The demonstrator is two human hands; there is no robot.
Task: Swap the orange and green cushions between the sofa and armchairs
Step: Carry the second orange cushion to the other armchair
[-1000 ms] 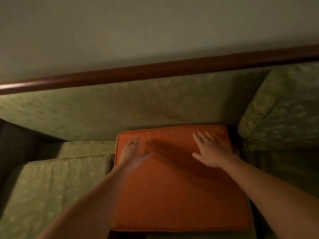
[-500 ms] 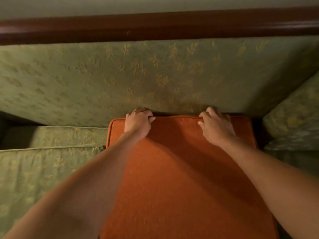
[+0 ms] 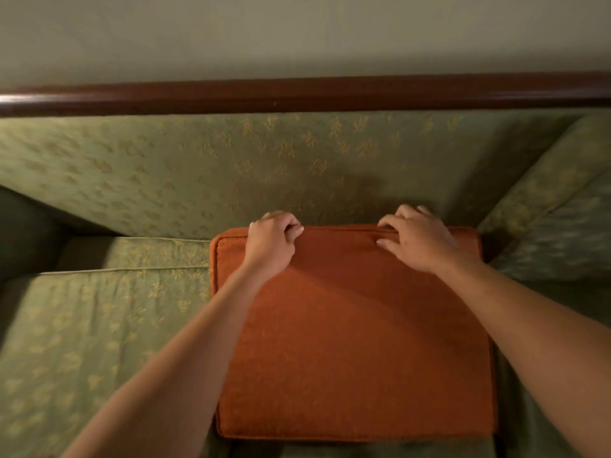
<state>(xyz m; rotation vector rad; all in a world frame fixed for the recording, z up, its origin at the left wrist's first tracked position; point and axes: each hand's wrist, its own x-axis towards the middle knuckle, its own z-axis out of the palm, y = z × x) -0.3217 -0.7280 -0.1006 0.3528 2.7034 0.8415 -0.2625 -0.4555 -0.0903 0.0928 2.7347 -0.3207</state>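
An orange cushion (image 3: pixel 357 342) lies flat on the right part of the green sofa seat, its far edge against the green patterned backrest (image 3: pixel 231 166). My left hand (image 3: pixel 272 241) curls over the cushion's far edge near its left corner. My right hand (image 3: pixel 418 241) grips the same far edge near the right corner, fingers hooked behind it. A green seat cushion (image 3: pixel 99 319) with a leaf pattern lies to the left of the orange one.
A dark wooden rail (image 3: pixel 297 94) tops the backrest, with a plain wall above it. The sofa's padded right armrest (image 3: pixel 555 213) rises beside the orange cushion. A dark gap shows at the far left of the seat.
Both hands went from lying flat on the orange cushion to curling over its far edge. The camera has pulled back a little in the last half second.
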